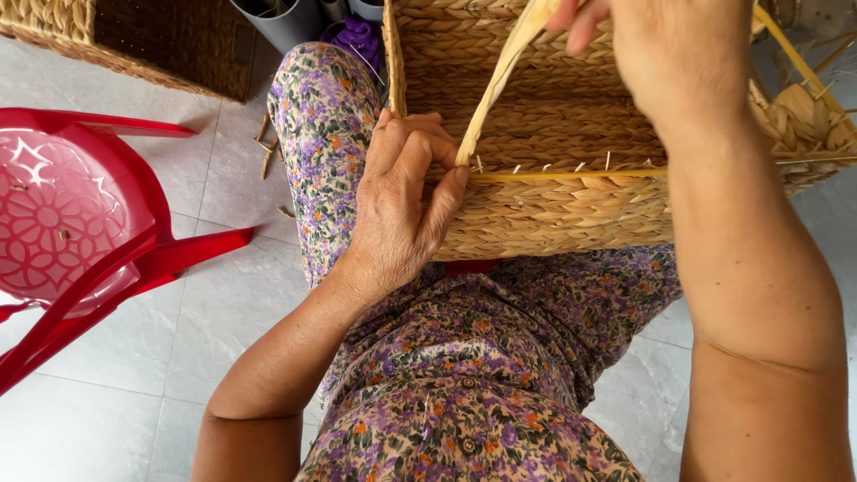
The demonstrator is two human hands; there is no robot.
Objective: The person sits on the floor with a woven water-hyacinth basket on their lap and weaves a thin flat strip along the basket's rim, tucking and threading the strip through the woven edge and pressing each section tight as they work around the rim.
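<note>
Both hands are on the big tan woven straw basket (553,134) that rests on my lap. My left hand (402,201) presses on the basket's side, and its thumb and fingers pinch the low end of a long pale flat straw strip (495,85). My right hand (665,49) is higher up, closed on the top part of the same strip, so the strip runs tight between them. I see a thin yellow strand (571,175) lying across the basket wall. Beside my knee stands a red plastic chair (80,232) on the grey tiled floor (223,295). Another brown woven basket (134,36) sits behind it.
</note>
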